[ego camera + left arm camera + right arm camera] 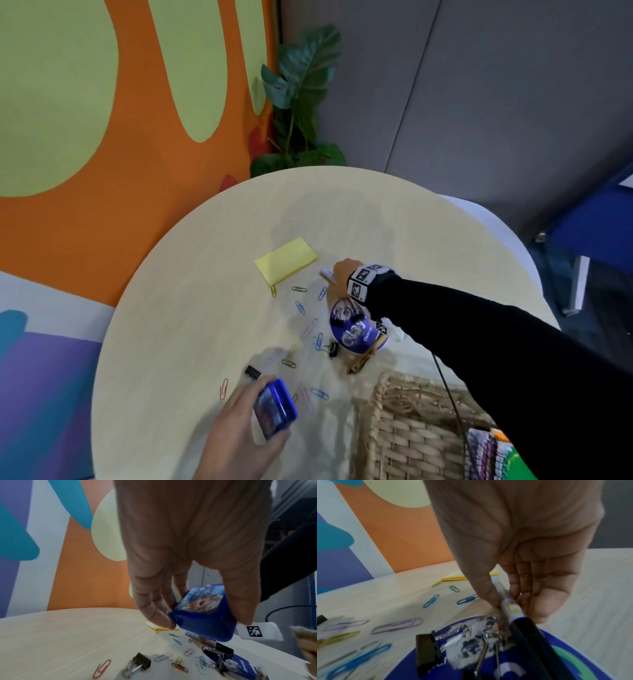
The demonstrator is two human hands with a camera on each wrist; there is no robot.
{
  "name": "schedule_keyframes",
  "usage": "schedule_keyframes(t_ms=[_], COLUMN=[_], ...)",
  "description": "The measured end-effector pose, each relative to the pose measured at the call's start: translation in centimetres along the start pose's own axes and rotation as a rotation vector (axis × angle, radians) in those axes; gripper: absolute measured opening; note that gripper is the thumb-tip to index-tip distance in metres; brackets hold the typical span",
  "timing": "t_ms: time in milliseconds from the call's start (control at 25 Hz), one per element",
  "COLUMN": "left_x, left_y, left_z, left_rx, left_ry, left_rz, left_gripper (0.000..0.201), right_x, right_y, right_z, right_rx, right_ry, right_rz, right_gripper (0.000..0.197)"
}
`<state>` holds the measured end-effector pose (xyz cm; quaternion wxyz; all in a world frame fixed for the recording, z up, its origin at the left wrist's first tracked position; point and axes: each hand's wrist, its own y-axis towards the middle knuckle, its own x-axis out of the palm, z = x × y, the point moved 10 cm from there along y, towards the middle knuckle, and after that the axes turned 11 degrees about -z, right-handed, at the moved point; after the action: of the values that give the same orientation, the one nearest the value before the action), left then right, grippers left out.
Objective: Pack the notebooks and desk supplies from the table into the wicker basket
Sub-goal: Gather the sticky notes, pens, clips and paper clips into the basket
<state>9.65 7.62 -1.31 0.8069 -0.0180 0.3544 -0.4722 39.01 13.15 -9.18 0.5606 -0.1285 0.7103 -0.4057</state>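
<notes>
My left hand (270,409) grips a small blue box with a picture on its lid (205,620) just above the near left part of the round table (205,308). Across the table, my right hand (337,277) pinches a white pen with a black end (513,609) between thumb and fingers, close to the table top. The pen's pale tip (325,274) sticks out to the left of the hand. A yellow sticky-note pad (286,260) lies just left of it. The wicker basket (404,431) stands at the near right, with notebooks (489,452) inside.
Several coloured paper clips (300,308) lie scattered mid-table. A round blue card (363,337) carries binder clips; more black binder clips (252,372) lie loose. A small wooden piece (359,364) sits by the basket. A potted plant (301,102) and wall stand behind the table.
</notes>
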Motion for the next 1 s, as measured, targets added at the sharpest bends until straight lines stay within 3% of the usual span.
schedule_keyframes(t_ms=[80,160,240,360,440,560,680,800,1000], left_x=[0.6,1.4,1.6,2.8,3.7,5.6,7.8,10.4,15.1], left_y=[-1.0,-1.5,-1.3,-0.5,0.1,0.6,0.8,0.3,-2.9], left_z=[0.3,1.1,2.4,5.8,8.5,11.9,14.4,16.6,18.4], left_rx=[0.019,0.035,0.078,0.153,0.225,0.309,0.359,0.421,0.437], left_ry=[-0.002,0.010,0.054,0.119,0.144,0.185,0.275,0.443,0.804], left_rz=[0.023,-0.001,-0.011,-0.064,-0.097,-0.155,-0.225,-0.314,-0.458], left_gripper=[0.079,0.071,0.061,0.065,0.067,0.066,0.067,0.068,0.061], right_x=[-0.8,-2.7,-5.2,-6.2,-3.7,4.4,12.7,19.2,22.4], right_y=[-0.7,-3.0,-7.7,-18.3,-24.3,-29.0,-28.5,-26.2,-23.7], right_z=[-0.5,-0.6,-0.7,0.7,2.5,4.1,4.3,4.5,4.2], right_rx=[-0.015,0.001,-0.001,0.006,0.014,0.075,0.170,0.293,0.327], right_ry=[-0.017,0.004,0.060,0.173,0.307,0.400,0.407,0.515,0.638], right_rz=[0.019,0.097,0.154,0.279,0.373,0.258,0.084,-0.011,0.017], right_gripper=[0.040,0.031,0.020,0.011,0.017,0.022,0.015,0.029,0.030])
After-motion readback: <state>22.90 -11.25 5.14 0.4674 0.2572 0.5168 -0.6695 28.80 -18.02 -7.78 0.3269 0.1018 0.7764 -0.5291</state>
